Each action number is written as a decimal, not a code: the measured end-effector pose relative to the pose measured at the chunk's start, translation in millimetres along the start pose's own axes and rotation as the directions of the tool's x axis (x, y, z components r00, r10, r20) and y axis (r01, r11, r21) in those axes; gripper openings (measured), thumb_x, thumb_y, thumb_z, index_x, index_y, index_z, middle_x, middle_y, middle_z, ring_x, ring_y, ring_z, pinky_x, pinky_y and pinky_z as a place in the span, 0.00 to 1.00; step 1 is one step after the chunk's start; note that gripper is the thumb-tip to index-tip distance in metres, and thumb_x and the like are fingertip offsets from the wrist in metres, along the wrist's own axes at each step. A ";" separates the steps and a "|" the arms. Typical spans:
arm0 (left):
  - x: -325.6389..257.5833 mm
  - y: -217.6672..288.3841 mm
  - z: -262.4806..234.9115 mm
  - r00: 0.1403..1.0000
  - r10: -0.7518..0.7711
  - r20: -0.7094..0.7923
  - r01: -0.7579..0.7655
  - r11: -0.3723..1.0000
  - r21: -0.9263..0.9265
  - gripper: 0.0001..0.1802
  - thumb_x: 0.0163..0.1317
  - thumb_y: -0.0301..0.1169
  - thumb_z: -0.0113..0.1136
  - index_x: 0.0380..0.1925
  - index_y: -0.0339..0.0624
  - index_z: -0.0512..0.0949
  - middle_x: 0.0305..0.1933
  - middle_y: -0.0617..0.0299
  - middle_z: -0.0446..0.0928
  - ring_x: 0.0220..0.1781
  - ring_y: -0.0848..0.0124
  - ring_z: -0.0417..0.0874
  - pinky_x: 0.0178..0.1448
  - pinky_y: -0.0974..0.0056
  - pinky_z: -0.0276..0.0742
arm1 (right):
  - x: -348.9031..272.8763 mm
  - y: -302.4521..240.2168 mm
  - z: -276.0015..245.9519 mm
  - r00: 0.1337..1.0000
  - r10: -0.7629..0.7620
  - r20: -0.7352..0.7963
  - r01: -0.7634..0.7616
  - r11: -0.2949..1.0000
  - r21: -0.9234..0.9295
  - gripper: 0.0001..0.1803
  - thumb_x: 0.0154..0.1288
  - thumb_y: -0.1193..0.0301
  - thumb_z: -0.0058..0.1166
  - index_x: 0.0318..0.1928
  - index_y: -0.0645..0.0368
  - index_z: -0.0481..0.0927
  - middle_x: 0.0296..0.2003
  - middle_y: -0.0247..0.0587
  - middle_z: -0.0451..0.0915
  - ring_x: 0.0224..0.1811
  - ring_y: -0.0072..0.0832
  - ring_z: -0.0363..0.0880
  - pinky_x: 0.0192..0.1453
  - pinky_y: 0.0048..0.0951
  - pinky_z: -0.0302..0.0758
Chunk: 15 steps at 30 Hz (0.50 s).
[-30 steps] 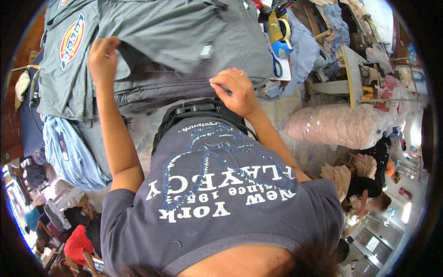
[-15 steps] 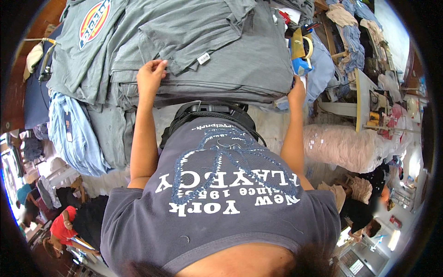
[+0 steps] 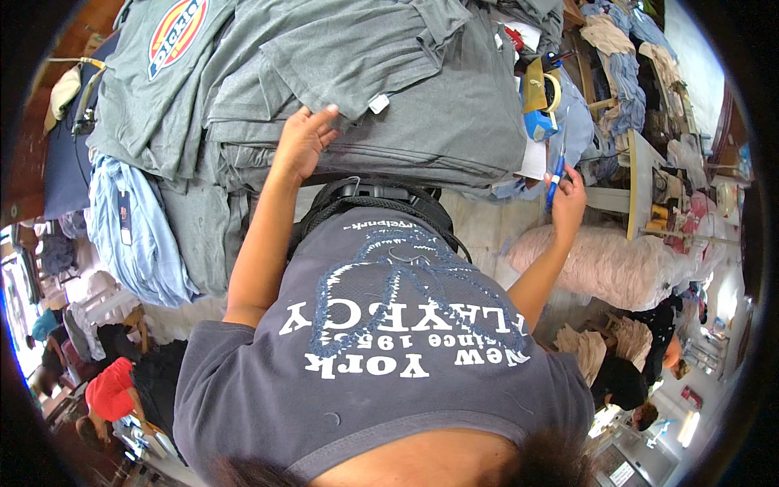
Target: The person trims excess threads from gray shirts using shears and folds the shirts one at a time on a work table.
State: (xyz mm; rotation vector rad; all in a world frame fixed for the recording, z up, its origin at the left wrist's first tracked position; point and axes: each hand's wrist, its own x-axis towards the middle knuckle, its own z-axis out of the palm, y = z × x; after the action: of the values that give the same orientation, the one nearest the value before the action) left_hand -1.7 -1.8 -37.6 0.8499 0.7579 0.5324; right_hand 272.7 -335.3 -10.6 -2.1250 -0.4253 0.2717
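My left hand (image 3: pixel 307 142) hovers at the near edge of a grey T-shirt (image 3: pixel 341 69), its fingers loosely apart and its fingertips by the shirt's lower corner. Whether they touch the cloth I cannot tell. A small white label (image 3: pixel 378 103) sticks out from the shirt just right of those fingertips. Underneath lies a thick stack of folded grey shirts (image 3: pixel 454 130). To the right of the stack, my right hand (image 3: pixel 570 203) is closed round a slim blue-handled tool (image 3: pixel 555 185) with a thin pale tip pointing away from me. Its exact kind is unclear.
A blue tape dispenser (image 3: pixel 539 124) stands right of the stack beside a white paper (image 3: pixel 532 158). Another grey shirt with a round print (image 3: pixel 178 36) lies at the left, and light blue shirts (image 3: pixel 134 227) hang below it. A plastic-wrapped pink bundle (image 3: pixel 596 264) sits at right.
My right hand has moved right and nearer me, away from the stack's corner, bringing the blue-handled tool into clear view. My left hand has shifted right along the shirt's edge, its fingers looser.
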 end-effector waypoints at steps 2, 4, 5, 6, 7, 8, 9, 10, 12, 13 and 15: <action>-5.0 -4.1 8.8 0.999 -0.042 -0.028 0.046 0.989 0.141 0.12 0.50 0.25 0.59 0.36 0.38 0.72 0.36 0.63 0.75 0.35 0.74 0.74 0.42 0.71 0.68 | -20.3 -23.1 30.0 0.996 -0.093 -0.001 0.090 0.960 0.264 0.24 0.54 0.78 0.51 0.53 0.65 0.64 0.28 0.42 0.78 0.27 0.23 0.76 0.32 0.20 0.72; 0.3 -17.5 3.0 0.994 0.076 0.078 -0.096 0.950 0.298 0.13 0.49 0.23 0.59 0.36 0.35 0.72 0.35 0.62 0.75 0.36 0.74 0.74 0.44 0.71 0.68 | -41.4 -48.1 64.2 0.982 -0.168 0.091 0.101 0.860 0.501 0.24 0.55 0.80 0.48 0.54 0.64 0.63 0.32 0.44 0.77 0.30 0.25 0.77 0.35 0.22 0.73; 2.2 -21.6 1.7 0.982 0.124 0.140 -0.168 0.916 0.365 0.13 0.49 0.22 0.59 0.36 0.34 0.72 0.35 0.62 0.76 0.37 0.75 0.74 0.44 0.71 0.68 | -51.4 -62.1 77.6 0.962 -0.209 0.176 0.074 0.819 0.569 0.24 0.55 0.81 0.47 0.55 0.63 0.63 0.33 0.45 0.77 0.31 0.26 0.77 0.36 0.22 0.74; -2.5 -18.0 11.1 0.973 0.189 0.131 -0.224 0.907 0.357 0.14 0.47 0.20 0.59 0.37 0.32 0.72 0.34 0.61 0.76 0.38 0.75 0.74 0.45 0.72 0.68 | -59.5 -70.5 90.2 0.940 -0.230 0.250 0.064 0.843 0.535 0.24 0.55 0.80 0.47 0.54 0.61 0.64 0.33 0.43 0.77 0.32 0.25 0.77 0.36 0.22 0.73; -5.7 -14.8 14.5 0.970 0.199 0.140 -0.236 0.905 0.354 0.15 0.48 0.20 0.59 0.38 0.32 0.72 0.35 0.61 0.76 0.38 0.75 0.74 0.45 0.71 0.68 | -66.2 -77.4 101.6 0.912 -0.250 0.326 0.058 0.864 0.499 0.24 0.55 0.80 0.48 0.54 0.59 0.66 0.32 0.41 0.77 0.32 0.24 0.77 0.36 0.21 0.73; -8.0 -11.9 17.2 0.967 0.208 0.150 -0.249 0.904 0.348 0.15 0.48 0.21 0.59 0.38 0.32 0.72 0.35 0.60 0.76 0.39 0.74 0.74 0.45 0.71 0.68 | -71.8 -79.4 113.6 0.909 -0.267 0.319 0.114 0.898 0.425 0.24 0.53 0.80 0.50 0.53 0.57 0.67 0.32 0.39 0.77 0.31 0.22 0.76 0.35 0.20 0.72; -10.3 -8.4 20.3 0.962 0.219 0.161 -0.262 0.902 0.344 0.15 0.48 0.21 0.59 0.39 0.33 0.72 0.35 0.60 0.76 0.39 0.74 0.75 0.45 0.71 0.69 | -75.4 -77.3 123.8 0.906 -0.285 0.313 0.170 0.922 0.348 0.24 0.52 0.80 0.52 0.52 0.55 0.69 0.31 0.38 0.77 0.30 0.20 0.75 0.35 0.19 0.71; -14.1 -3.7 24.6 0.975 0.166 0.151 -0.201 0.944 0.261 0.15 0.48 0.21 0.59 0.38 0.34 0.72 0.36 0.60 0.76 0.38 0.74 0.75 0.45 0.70 0.69 | -77.2 -74.9 128.6 0.896 -0.306 0.323 0.213 0.932 0.292 0.25 0.48 0.78 0.57 0.49 0.54 0.71 0.30 0.36 0.77 0.29 0.17 0.74 0.34 0.18 0.70; -20.9 4.4 29.0 0.989 0.063 0.134 -0.074 0.994 0.086 0.15 0.48 0.22 0.59 0.38 0.35 0.72 0.36 0.60 0.76 0.38 0.74 0.75 0.44 0.69 0.70 | -83.1 -85.6 134.1 0.875 -0.360 0.324 0.298 0.928 0.225 0.27 0.43 0.75 0.63 0.48 0.54 0.72 0.32 0.39 0.77 0.32 0.20 0.75 0.34 0.20 0.71; -20.7 5.3 28.8 0.990 0.046 0.134 -0.056 0.995 0.077 0.14 0.48 0.22 0.59 0.38 0.36 0.72 0.36 0.60 0.75 0.38 0.73 0.75 0.44 0.69 0.70 | -85.5 -89.9 134.5 0.863 -0.390 0.321 0.345 0.919 0.189 0.27 0.42 0.73 0.64 0.47 0.55 0.72 0.34 0.40 0.78 0.32 0.21 0.76 0.35 0.21 0.72; -22.1 6.1 27.1 0.991 0.009 0.132 -0.017 0.998 0.055 0.13 0.49 0.23 0.59 0.37 0.37 0.72 0.36 0.60 0.75 0.37 0.73 0.75 0.44 0.68 0.72 | -87.2 -96.0 134.0 0.856 -0.369 0.361 0.343 0.929 0.137 0.28 0.41 0.71 0.65 0.47 0.55 0.72 0.36 0.40 0.77 0.33 0.24 0.76 0.35 0.23 0.72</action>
State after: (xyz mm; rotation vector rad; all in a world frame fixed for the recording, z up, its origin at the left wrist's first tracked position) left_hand 4.7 -26.1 -12.7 0.9333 0.6494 0.4635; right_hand 127.1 -219.2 -1.7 -1.8770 -1.0137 0.4788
